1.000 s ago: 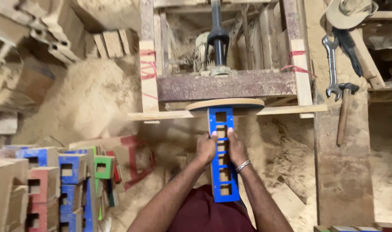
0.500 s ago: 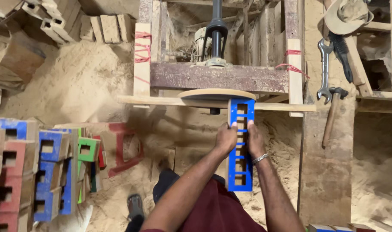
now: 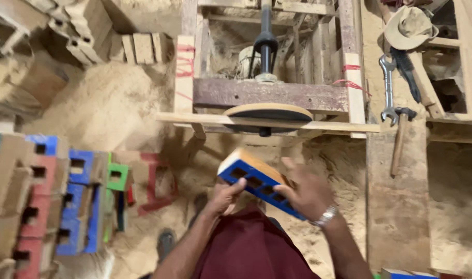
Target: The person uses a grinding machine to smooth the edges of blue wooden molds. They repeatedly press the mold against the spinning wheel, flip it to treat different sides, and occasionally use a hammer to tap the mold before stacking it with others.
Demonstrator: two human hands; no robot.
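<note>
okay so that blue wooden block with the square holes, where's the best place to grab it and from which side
Probably by its two long edges near the lower end, one hand coming in from each side, much as the left hand and right hand do now. The blue block is long, flat and tilted, so gripping across its narrow width looks steadier, and keeps fingers out of the square holes.

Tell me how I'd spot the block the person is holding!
Find the round sanding disc on the wooden frame; just below it, the left hand and right hand hold a long blue block with square holes. Unlike the coloured blocks stacked at left, it's tilted in mid-air.
</note>
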